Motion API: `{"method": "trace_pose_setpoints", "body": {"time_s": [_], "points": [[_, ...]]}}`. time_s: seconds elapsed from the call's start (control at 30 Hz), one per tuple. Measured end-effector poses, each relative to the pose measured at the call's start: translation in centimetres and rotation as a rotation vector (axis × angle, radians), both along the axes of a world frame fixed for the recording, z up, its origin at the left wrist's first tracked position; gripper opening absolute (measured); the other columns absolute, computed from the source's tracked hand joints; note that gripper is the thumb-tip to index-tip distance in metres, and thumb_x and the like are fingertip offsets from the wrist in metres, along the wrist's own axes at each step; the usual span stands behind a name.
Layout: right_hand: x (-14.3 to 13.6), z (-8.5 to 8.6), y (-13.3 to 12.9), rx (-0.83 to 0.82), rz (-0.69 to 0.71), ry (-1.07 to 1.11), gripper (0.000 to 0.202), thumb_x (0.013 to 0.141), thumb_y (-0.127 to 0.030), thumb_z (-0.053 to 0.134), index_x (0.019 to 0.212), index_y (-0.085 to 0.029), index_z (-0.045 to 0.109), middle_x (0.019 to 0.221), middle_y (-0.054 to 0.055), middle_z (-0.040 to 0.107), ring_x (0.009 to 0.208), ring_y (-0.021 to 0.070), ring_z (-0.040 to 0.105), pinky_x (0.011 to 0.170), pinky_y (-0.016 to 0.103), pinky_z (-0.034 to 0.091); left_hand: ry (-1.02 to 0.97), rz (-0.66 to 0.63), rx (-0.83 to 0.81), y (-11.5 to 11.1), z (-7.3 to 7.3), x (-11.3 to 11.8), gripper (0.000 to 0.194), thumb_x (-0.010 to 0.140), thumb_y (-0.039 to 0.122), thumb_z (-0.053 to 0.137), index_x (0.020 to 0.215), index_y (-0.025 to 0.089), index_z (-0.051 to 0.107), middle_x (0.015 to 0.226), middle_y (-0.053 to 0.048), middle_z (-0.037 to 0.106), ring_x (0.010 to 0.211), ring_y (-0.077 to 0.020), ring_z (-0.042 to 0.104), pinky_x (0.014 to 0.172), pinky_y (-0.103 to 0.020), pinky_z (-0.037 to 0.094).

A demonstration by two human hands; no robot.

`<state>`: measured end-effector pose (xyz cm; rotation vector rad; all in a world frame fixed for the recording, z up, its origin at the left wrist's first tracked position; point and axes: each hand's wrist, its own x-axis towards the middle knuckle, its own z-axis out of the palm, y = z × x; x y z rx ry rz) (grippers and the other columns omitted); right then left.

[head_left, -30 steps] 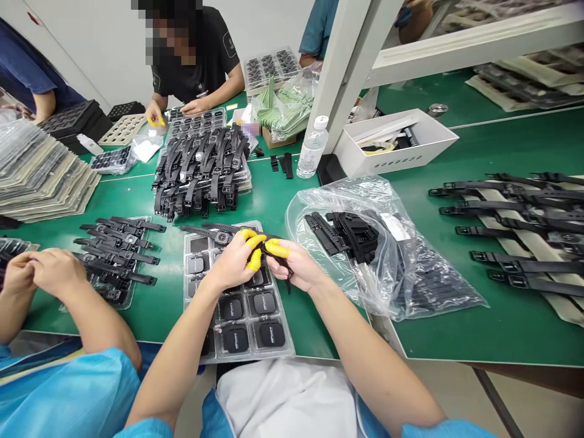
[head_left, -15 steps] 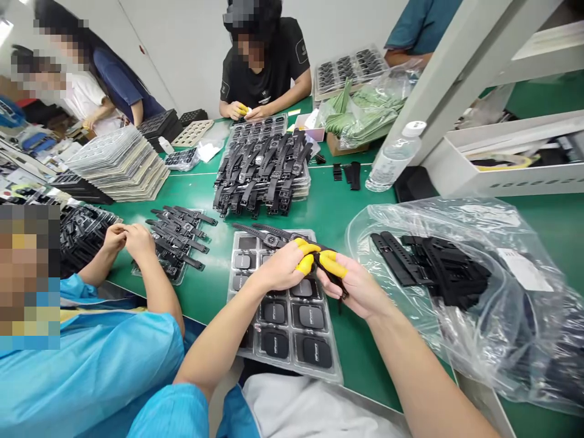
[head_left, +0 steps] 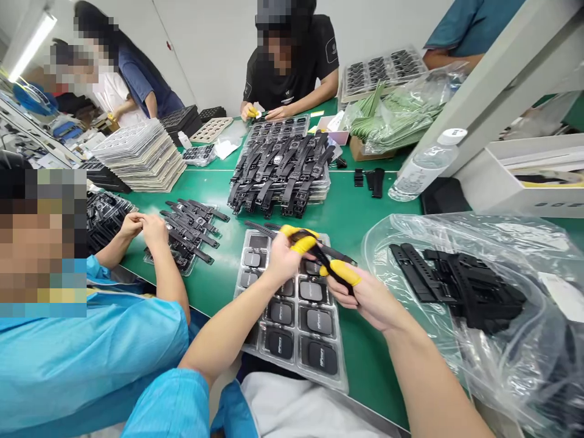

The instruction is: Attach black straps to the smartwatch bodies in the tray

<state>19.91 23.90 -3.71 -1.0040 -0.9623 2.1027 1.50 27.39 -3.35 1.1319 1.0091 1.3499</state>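
Note:
My left hand (head_left: 286,254) and my right hand (head_left: 365,293) wear yellow finger cots and together grip a black watch with its strap (head_left: 325,260) just above a clear plastic tray (head_left: 292,304). The tray holds several black square watch bodies in rows. Two assembled watches (head_left: 269,229) lie across the tray's far end. To my right an open clear plastic bag (head_left: 483,286) holds several loose black straps (head_left: 456,283).
A person in a blue coat works at my left, hands (head_left: 142,226) over black watches (head_left: 189,228). Stacked watch trays (head_left: 283,173), a water bottle (head_left: 422,167), a white box (head_left: 524,176), grey tray stacks (head_left: 139,155) and other workers sit beyond.
My hands have drawn slightly apart, the right hand sliding down and right along the strap. The camera has swung left, bringing the neighbour and the far workers more into view.

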Motion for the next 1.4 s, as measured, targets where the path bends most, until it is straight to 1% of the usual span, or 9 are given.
{"method": "trace_pose_setpoints", "body": {"time_s": [0.1, 0.17, 0.27, 0.33, 0.43, 0.5, 0.57, 1.17, 1.4], "points": [[0.7, -0.3, 0.5, 0.011, 0.046, -0.108, 0.050, 0.084, -0.066, 0.076, 0.090, -0.020, 0.057, 0.056, -0.010, 0.041, 0.043, 0.0038, 0.022, 0.041, 0.019, 0.015, -0.138, 0.305, -0.037, 1.0, 0.8, -0.9, 0.058, 0.081, 0.063, 0.082, 0.105, 0.021, 0.051, 0.104, -0.007, 0.078, 0.067, -0.0159, 0.075, 0.055, -0.024, 0.059], [0.9, -0.3, 0.7, 0.077, -0.059, -0.154, 0.048, 0.080, -0.061, 0.081, 0.092, -0.021, 0.055, 0.058, -0.010, 0.046, 0.042, 0.0043, 0.028, 0.040, 0.018, 0.020, -0.154, 0.374, -0.075, 1.4, 0.8, -1.4, 0.056, 0.082, 0.058, 0.082, 0.108, 0.021, 0.049, 0.111, -0.010, 0.079, 0.064, -0.0149, 0.075, 0.054, -0.023, 0.058], [0.7, 0.0, 0.8, 0.203, -0.260, -0.111, 0.048, 0.079, -0.057, 0.083, 0.097, -0.024, 0.053, 0.061, -0.009, 0.056, 0.041, 0.0060, 0.036, 0.041, 0.019, 0.028, -0.060, 0.162, -0.165, 1.3, 0.0, -1.0, 0.052, 0.086, 0.049, 0.079, 0.122, 0.019, 0.055, 0.126, -0.015, 0.076, 0.066, -0.0176, 0.077, 0.052, -0.025, 0.059], [0.2, 0.3, 0.6, 0.223, -0.282, -0.034, 0.045, 0.082, -0.056, 0.080, 0.099, -0.025, 0.053, 0.060, -0.009, 0.056, 0.039, 0.0055, 0.033, 0.040, 0.018, 0.024, 0.086, -0.040, -0.146, 0.9, -0.8, -0.4, 0.049, 0.090, 0.043, 0.073, 0.131, 0.019, 0.060, 0.130, -0.015, 0.075, 0.073, -0.0202, 0.078, 0.055, -0.029, 0.061], [-0.8, 0.5, 0.2, 0.172, -0.192, 0.049, 0.040, 0.084, -0.053, 0.077, 0.097, -0.023, 0.053, 0.058, -0.010, 0.056, 0.037, 0.0036, 0.025, 0.038, 0.018, 0.016, 0.415, -0.205, 0.137, 0.3, -1.8, 0.0, 0.043, 0.093, 0.026, 0.063, 0.135, 0.020, 0.065, 0.133, -0.014, 0.073, 0.105, -0.0253, 0.077, 0.084, -0.039, 0.067], [-1.1, 0.5, 0.1, 0.138, -0.134, 0.078, 0.037, 0.084, -0.050, 0.075, 0.095, -0.022, 0.053, 0.061, -0.008, 0.059, 0.037, 0.0033, 0.025, 0.037, 0.018, 0.015, 0.601, -0.251, 0.368, 0.2, -1.9, -0.2, 0.048, 0.091, 0.013, 0.055, 0.136, 0.020, 0.066, 0.138, -0.013, 0.070, 0.127, -0.0259, 0.068, 0.107, -0.045, 0.059], [-1.2, 0.3, 0.1, 0.118, -0.116, 0.103, 0.034, 0.083, -0.046, 0.075, 0.092, -0.021, 0.053, 0.061, -0.006, 0.062, 0.037, 0.0032, 0.026, 0.037, 0.018, 0.016, 0.702, -0.294, 0.502, 0.4, -1.8, -0.6, 0.056, 0.088, 0.005, 0.048, 0.139, 0.020, 0.065, 0.140, -0.013, 0.068, 0.135, -0.0246, 0.062, 0.117, -0.047, 0.052], [-0.6, 0.4, 0.6, 0.002, -0.242, 0.301, 0.033, 0.079, -0.037, 0.080, 0.085, -0.022, 0.051, 0.051, -0.009, 0.049, 0.038, 0.0040, 0.024, 0.036, 0.016, 0.014, 0.824, -0.410, 0.587, 0.2, -0.5, -1.1, 0.046, 0.109, 0.025, 0.040, 0.153, 0.022, 0.051, 0.137, -0.013, 0.059, 0.131, -0.0252, 0.059, 0.116, -0.045, 0.051], [-0.6, 0.1, 0.7, -0.012, -0.212, 0.228, 0.031, 0.079, -0.036, 0.078, 0.084, -0.022, 0.051, 0.050, -0.011, 0.043, 0.038, 0.0036, 0.020, 0.037, 0.015, 0.011, 1.038, -0.399, 0.694, 0.3, -0.2, -1.2, 0.044, 0.106, 0.024, 0.044, 0.147, 0.013, 0.054, 0.129, -0.017, 0.060, 0.124, -0.0273, 0.061, 0.109, -0.045, 0.055]]}}
